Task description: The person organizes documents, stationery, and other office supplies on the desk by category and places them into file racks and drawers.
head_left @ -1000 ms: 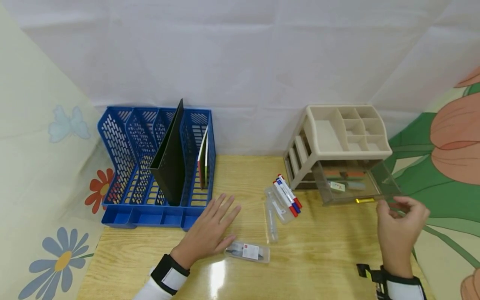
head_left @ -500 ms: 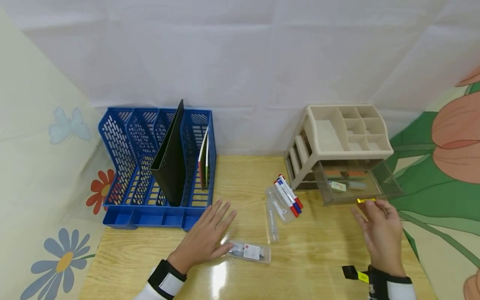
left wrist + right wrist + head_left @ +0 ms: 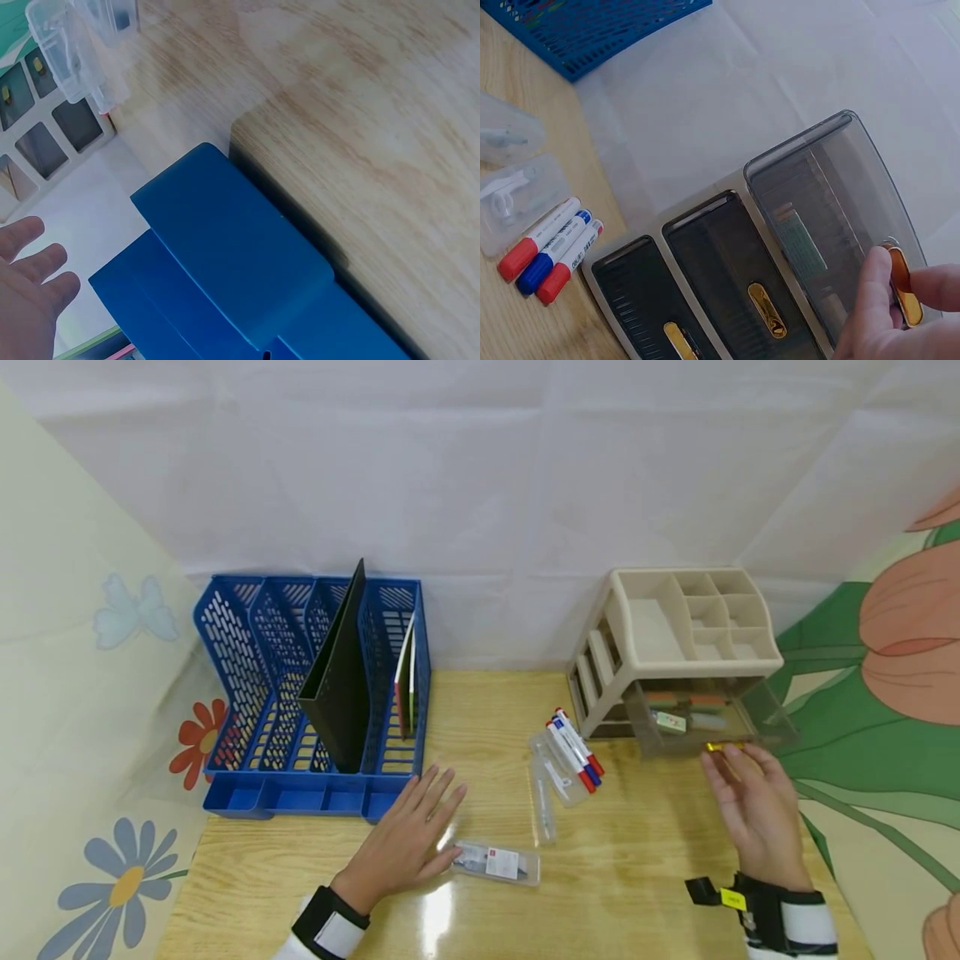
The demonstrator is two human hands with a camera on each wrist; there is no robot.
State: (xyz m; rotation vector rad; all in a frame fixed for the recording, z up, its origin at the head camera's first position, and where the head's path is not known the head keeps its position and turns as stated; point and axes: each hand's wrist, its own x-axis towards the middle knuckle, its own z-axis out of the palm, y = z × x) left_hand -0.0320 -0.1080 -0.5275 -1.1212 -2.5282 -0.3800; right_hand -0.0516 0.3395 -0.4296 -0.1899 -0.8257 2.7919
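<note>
My right hand (image 3: pixel 757 802) pinches the gold drawer handle (image 3: pixel 909 289) between thumb and fingers. That handle is on the top clear drawer (image 3: pixel 675 745) of a beige desktop organizer (image 3: pixel 663 618), and the drawer is pulled part way out. Inside it lie an eraser (image 3: pixel 670 722) in a paper sleeve and a few orange and grey items. My left hand (image 3: pixel 405 847) is spread with straight fingers over the table, just in front of the blue file rack (image 3: pixel 300 793). Its thumb reaches the end of a clear plastic case (image 3: pixel 510 864) with a dark item inside.
Red and blue markers (image 3: pixel 573 747) lie on flat clear cases (image 3: pixel 543 802) mid-table. A black folder (image 3: pixel 341 693) and thin booklets (image 3: pixel 407 681) stand in the rack. Two lower drawers (image 3: pixel 727 262) of the organizer are closed. A white cloth backdrop (image 3: pixel 480 510) rises behind.
My right hand came left from beside the drawer to its gold handle and took hold. The drawer has slid slightly inward. My left hand drew back a little toward the lower left.
</note>
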